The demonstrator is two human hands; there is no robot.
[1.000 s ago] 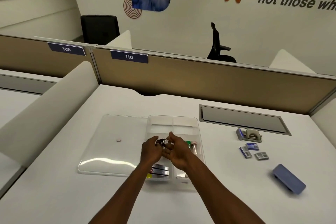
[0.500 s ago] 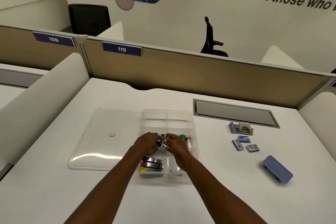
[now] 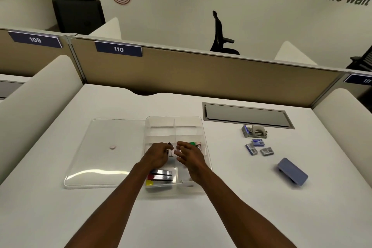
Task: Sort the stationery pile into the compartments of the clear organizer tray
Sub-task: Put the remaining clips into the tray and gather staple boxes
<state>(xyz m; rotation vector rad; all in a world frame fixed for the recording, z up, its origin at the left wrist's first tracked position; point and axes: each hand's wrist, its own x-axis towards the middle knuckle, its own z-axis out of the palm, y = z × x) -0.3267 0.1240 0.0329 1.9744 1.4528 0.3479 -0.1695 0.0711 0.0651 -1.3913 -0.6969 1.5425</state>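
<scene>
The clear organizer tray [image 3: 174,122] stands mid-desk, and both my hands hover over its middle row. My left hand [image 3: 159,155] has curled fingers that pinch a small dark clip [image 3: 169,144] above the middle left compartment. Beside it, my right hand [image 3: 189,157] reaches left with loosely straight fingers, its tips close to the left hand's. A green pin [image 3: 192,143] lies in the middle right compartment. Silver and black pieces [image 3: 162,174] with red and yellow bits [image 3: 149,182] fill the near left compartment. Both far compartments look bare.
The tray's clear lid [image 3: 104,153] lies flat to the left. On the right sit a hole punch [image 3: 256,131], three small staple boxes [image 3: 257,142] and a blue block [image 3: 292,170]. A cable hatch [image 3: 246,116] is set into the desk by the partition.
The view has tipped down and moved closer. Both hands dropped lower into the tray's middle row; the right hand's fingers have loosened from their pinch.
</scene>
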